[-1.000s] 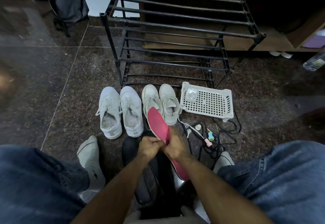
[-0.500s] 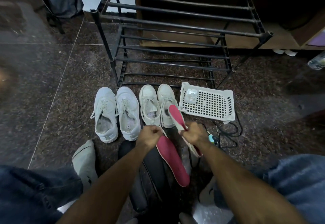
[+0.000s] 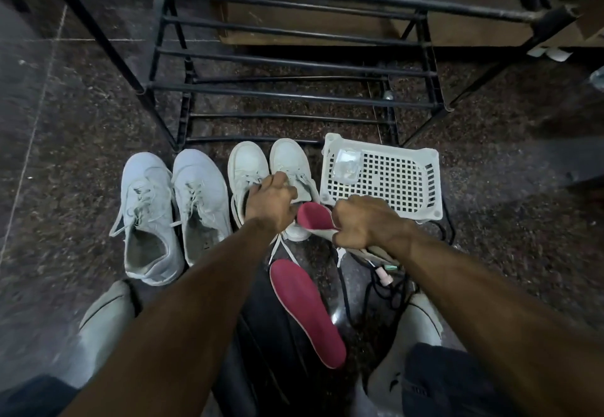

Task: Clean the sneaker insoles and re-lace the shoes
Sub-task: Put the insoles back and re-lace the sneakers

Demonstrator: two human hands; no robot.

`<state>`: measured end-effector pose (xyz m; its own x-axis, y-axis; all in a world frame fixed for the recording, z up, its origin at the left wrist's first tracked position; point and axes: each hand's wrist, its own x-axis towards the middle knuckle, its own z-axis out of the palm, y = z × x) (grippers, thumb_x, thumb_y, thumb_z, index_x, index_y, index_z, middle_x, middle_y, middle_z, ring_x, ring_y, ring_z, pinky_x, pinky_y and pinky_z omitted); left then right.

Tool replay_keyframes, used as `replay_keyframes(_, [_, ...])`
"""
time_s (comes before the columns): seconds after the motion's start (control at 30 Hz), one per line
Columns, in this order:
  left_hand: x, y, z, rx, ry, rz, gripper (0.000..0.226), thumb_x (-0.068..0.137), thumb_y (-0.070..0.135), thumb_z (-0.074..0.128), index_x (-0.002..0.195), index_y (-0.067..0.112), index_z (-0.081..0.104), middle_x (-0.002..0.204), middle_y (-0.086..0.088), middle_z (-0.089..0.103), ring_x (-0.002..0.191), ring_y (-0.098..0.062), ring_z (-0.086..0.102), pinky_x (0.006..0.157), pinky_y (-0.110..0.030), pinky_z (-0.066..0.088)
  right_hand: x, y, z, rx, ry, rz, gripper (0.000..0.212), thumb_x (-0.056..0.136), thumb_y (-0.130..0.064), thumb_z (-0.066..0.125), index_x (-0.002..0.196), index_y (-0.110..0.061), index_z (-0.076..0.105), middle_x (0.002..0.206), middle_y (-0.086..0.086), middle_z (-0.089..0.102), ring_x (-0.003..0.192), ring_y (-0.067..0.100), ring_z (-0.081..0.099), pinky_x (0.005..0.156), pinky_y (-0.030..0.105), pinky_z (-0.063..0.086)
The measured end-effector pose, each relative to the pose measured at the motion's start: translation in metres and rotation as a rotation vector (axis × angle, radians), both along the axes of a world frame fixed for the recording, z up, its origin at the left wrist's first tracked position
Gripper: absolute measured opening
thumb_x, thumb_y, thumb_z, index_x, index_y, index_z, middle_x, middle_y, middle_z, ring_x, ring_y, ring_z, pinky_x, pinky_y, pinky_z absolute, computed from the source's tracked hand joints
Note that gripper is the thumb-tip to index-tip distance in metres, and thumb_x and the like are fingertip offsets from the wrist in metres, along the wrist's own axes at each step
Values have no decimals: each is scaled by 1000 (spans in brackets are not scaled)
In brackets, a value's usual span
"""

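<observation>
Gripping a red-topped insole [image 3: 315, 218] in curled fingers, the right hand [image 3: 362, 225] is held just in front of the white perforated basket [image 3: 428, 168]; the insole's rounded end is pointed at the opening of the right-hand sneaker of the cream pair [image 3: 292, 168], and whether it is already inside cannot be told. The tongue or collar area of that sneaker is held by the left hand [image 3: 271, 202], fingers curled over it; the exact pinch point is hidden by the knuckles. A second red insole [image 3: 309, 310] is laid flat, red side up, on the dark floor between the forearms, near a loose white lace [image 3: 281, 246], untouched by either hand. The other cream sneaker [image 3: 246, 171] is set touching its mate on the left. A pale grey laced pair [image 3: 173, 210] is parked further left, side by side. A small clear plastic item [image 3: 347, 165] is seen in the basket's near-left corner. A black metal shoe rack [image 3: 294, 57] is stood behind the shoes. Dark cables [image 3: 389, 289] are tangled below the right wrist.
</observation>
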<state>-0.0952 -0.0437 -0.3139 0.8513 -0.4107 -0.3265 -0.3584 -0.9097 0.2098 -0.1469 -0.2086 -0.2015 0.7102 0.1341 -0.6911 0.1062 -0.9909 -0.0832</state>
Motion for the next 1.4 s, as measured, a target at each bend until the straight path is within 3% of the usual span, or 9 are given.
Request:
replay_keyframes(0.17, [12,-16,-7,229,-100,-89,49,86,39,63,129,20,49,130,-7,35,123,-28,40,100,-47,37,24,-1,12,26,70,-17,16,77,-32,68,78,-18,60,73,0,58,70,18,58,58,25,41])
replay_keyframes(0.27, [18,-22,-9,287,-94,-71,45,86,23,60,130,19,48,129,-8,35,120,-29,41,96,-47,39,28,-1,11,45,104,-42,19,75,-35,71,79,-18,65,76,0,61,73,18,60,62,28,44])
replay_keyframes(0.5, [25,-6,-16,-5,-18,-93,26,96,32,48,112,16,62,130,0,42,111,-25,53,73,-38,47,31,-1,10,58,94,-104,21,74,-37,73,76,-18,63,76,0,63,73,18,61,64,28,46])
replay_keyframes(0.63, [36,5,-19,-112,56,-38,32,94,42,53,112,19,63,122,2,57,102,-27,62,78,-38,51,29,8,3,76,53,-178,24,74,-37,73,74,-21,56,78,0,62,74,17,60,64,28,47])
replay_keyframes(0.77, [38,4,-15,-187,87,-1,25,90,37,62,105,19,70,120,6,59,104,-22,61,83,-37,49,26,25,-13,54,-42,-241,30,77,-39,70,77,-18,49,73,-3,53,64,13,51,54,25,35])
replay_keyframes(0.93, [40,3,-18,-214,123,81,19,85,35,68,98,22,72,118,8,61,101,-19,61,86,-36,50,24,47,-47,38,-177,-332,41,81,-37,68,111,-12,56,91,2,55,80,22,55,69,30,44])
replay_keyframes(1.07, [41,5,-20,-239,123,96,19,84,36,69,98,24,72,119,10,63,101,-18,62,84,-32,49,17,59,-67,48,-258,-451,43,82,-44,65,111,-13,60,106,8,66,95,28,63,78,35,48])
replay_keyframes(1.2, [40,6,-22,-248,122,86,23,84,42,69,98,23,72,118,10,62,100,-18,62,79,-30,46,-6,59,-61,-15,-190,-447,66,79,-50,65,129,-12,46,117,8,61,106,32,61,84,39,47])
replay_keyframes(1.4, [38,4,-23,-284,133,172,22,83,42,71,95,23,72,112,10,66,98,-16,64,84,-31,50,-30,71,-60,150,-293,-687,43,85,-38,59,117,-11,49,111,13,63,105,37,59,85,40,46])
